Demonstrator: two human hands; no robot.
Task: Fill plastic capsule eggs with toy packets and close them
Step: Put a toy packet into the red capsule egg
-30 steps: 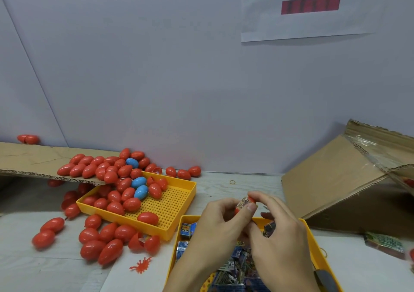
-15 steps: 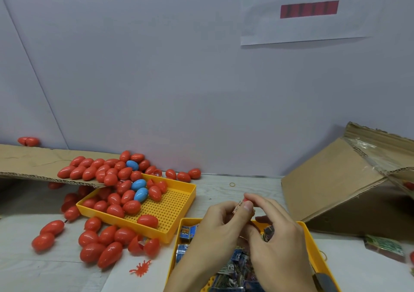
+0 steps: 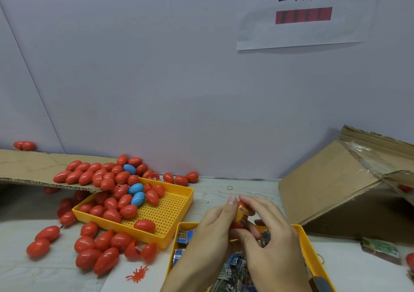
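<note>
Both hands on one red egg, packet going in.
Head cam: left hand (image 3: 215,226) & right hand (image 3: 268,235) pinch red capsule egg (image 3: 243,206) w/ toy packet (image 3: 243,216) tucked in, above packet tray (image 3: 310,247); filled eggs in yellow tray (image 3: 177,222) at left.

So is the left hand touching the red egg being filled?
Touching. The head view shows the left hand with its fingers wrapped around the red egg, the thumb tip against its top.
</note>
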